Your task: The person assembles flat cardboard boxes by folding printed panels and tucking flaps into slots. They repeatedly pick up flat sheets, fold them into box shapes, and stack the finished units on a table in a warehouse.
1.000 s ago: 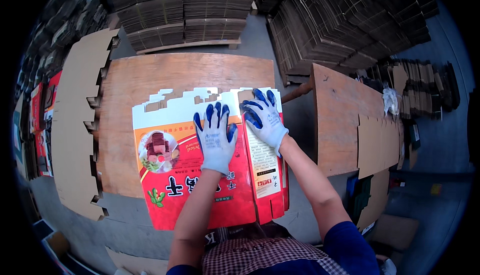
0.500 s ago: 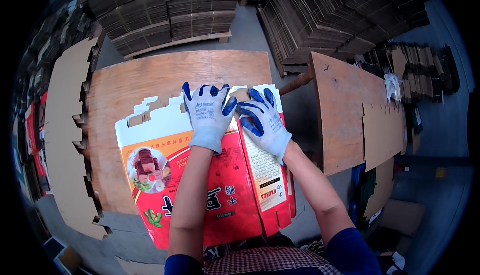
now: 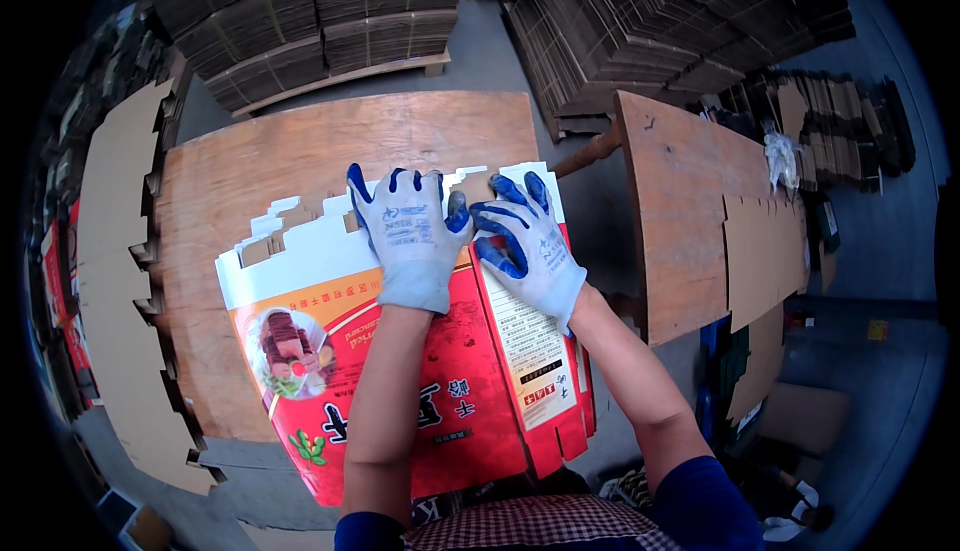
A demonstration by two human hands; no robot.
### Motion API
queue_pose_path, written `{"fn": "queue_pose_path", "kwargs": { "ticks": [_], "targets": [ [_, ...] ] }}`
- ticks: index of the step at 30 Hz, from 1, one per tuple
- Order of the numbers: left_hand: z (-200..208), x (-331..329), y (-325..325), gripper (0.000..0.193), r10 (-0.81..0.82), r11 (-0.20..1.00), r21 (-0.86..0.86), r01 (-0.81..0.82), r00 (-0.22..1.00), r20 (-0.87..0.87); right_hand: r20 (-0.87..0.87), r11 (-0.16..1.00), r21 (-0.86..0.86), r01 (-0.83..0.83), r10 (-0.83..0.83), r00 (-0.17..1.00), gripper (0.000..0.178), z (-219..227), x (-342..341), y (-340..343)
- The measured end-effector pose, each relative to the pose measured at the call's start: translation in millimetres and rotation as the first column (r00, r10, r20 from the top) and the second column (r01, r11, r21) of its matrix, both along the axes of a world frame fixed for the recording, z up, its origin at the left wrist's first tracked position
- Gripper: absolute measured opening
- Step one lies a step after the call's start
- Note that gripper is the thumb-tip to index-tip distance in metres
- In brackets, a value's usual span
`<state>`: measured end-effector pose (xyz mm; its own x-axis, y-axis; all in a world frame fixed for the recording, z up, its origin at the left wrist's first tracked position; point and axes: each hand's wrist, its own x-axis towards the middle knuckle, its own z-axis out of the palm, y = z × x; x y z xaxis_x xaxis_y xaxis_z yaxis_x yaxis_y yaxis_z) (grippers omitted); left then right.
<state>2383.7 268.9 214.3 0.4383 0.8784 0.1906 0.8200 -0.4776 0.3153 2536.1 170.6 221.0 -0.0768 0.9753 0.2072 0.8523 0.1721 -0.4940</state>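
A flattened printed carton (image 3: 420, 351), red with white notched flaps along its far edge, lies on the wooden table in front of me. My left hand (image 3: 410, 236), in a white glove with blue fingertips, rests on the white flaps with its fingers spread. Beside it on the right, my right hand (image 3: 530, 241), gloved the same way, presses on the carton near the fold of the cream side panel (image 3: 535, 376). Its fingers are bent and apart, and the thumb is tucked inward. Neither hand visibly grasps anything. Both palms are hidden.
The wooden table (image 3: 230, 176) extends beyond the carton. On the left stands a stack of brown cardboard sheets (image 3: 120, 281) with notched edges. To the right is another wooden board (image 3: 675, 241) with cardboard (image 3: 765, 261) on it. Tall cardboard stacks (image 3: 390, 31) stand at the back.
The whole view has shifted slightly, so the table and carton sit a little farther left. Both hands stay on the carton in nearly the same place, the left fingers slightly shifted.
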Motion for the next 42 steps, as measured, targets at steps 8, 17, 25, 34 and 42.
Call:
{"fn": "queue_pose_path", "kwargs": {
  "ticks": [8, 17, 25, 34, 42],
  "targets": [
    [-13.9, -5.4, 4.5, 0.036, -0.004, 0.998, -0.065, 0.009, 0.997, 0.082, 0.090, 0.996, -0.078, 0.031, -0.024, 0.996, 0.026, 3.6, -5.4, 2.3],
    [-29.3, -22.3, -53.3, 0.068, -0.041, 0.996, -0.076, 0.051, 0.990, 0.135, 0.275, 0.925, -0.183, 0.333, -0.277, 0.921, 0.045, -2.9, -41.6, -2.0],
    [-32.6, -18.2, -56.3, 0.066, -0.008, 0.999, -0.036, 0.009, 1.000, 0.010, 0.479, 0.896, -0.107, 0.431, -0.333, 0.812, 0.054, -10.4, -69.3, -27.6],
    [-34.0, -18.5, -55.7, 0.065, 0.016, 1.000, -0.006, -0.016, 0.999, 0.044, 0.375, 0.928, -0.177, 0.328, -0.245, 0.894, 0.063, -0.5, -96.8, -133.4],
    [-40.2, -26.3, -49.5, 0.069, 0.020, 0.998, 0.060, -0.031, 0.985, 0.174, 0.153, 0.938, -0.234, 0.255, -0.223, 0.963, 0.055, 16.7, -98.5, -269.4]
  ]
}}
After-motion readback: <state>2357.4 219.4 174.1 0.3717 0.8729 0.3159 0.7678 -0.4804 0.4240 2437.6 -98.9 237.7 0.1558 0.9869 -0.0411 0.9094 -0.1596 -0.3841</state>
